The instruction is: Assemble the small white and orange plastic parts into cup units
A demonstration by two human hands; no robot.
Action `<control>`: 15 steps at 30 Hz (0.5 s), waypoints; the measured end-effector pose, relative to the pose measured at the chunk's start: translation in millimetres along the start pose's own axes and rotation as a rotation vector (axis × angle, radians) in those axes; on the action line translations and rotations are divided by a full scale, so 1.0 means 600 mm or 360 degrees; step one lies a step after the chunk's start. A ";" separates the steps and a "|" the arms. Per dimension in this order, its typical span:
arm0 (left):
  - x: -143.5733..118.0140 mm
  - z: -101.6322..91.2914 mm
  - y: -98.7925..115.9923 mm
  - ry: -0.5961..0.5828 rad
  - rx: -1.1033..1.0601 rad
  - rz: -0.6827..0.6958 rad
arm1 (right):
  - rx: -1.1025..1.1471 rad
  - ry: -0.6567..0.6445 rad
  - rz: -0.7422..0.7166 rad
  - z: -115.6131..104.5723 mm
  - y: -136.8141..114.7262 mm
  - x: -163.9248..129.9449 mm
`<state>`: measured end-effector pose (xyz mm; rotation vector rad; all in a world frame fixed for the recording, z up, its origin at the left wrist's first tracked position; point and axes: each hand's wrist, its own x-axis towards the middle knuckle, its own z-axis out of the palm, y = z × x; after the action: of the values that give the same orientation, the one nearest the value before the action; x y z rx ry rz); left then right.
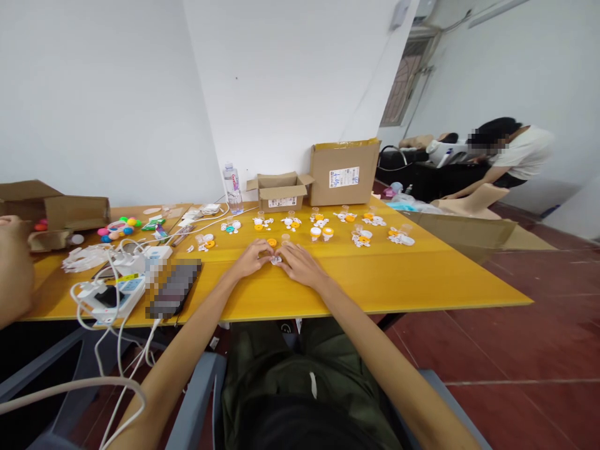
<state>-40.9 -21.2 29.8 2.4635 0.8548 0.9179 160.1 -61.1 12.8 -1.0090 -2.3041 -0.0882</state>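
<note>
My left hand [252, 259] and my right hand [302, 265] meet above the yellow table [365, 281], near its middle. Between their fingertips is a small white plastic part [276, 260], held by both in a pinch; its exact shape is too small to make out. Just beyond my fingers lies an orange ring-shaped part [272, 242], with a clear plastic cup [285, 239] beside it. Two white-and-orange round pieces [321, 234] stand upright farther right. Several clusters of white and orange parts [362, 238] are spread across the table behind my hands.
An open cardboard box [281, 190], a larger closed box [344, 175] and a water bottle [232, 187] stand by the wall. Left are a phone [175, 290], power strips [124, 290] with cables, and a bead ring [119, 230]. Another person's arm [14, 272] enters left; a person [520, 150] bends at right.
</note>
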 end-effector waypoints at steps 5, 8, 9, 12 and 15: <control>0.000 0.000 -0.001 -0.0031 0.0032 -0.0003 | 0.0027 -0.0012 0.0001 -0.001 -0.001 0.001; 0.002 0.001 -0.004 -0.0030 0.0056 -0.0013 | 0.0048 -0.0005 0.0002 -0.001 0.000 0.001; 0.002 0.002 -0.005 -0.0030 0.0063 -0.0018 | 0.0053 -0.0005 0.0002 -0.001 0.000 0.001; 0.003 0.003 -0.008 -0.0030 0.0073 -0.0027 | 0.0060 -0.0005 0.0010 -0.002 -0.001 0.001; 0.003 0.004 -0.008 -0.0036 0.0068 -0.0031 | 0.0060 -0.0019 0.0015 -0.004 -0.003 0.001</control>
<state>-40.1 -16.4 26.4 2.4928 0.8980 0.8724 160.0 -62.5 15.1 -1.0039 -2.3029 -0.0344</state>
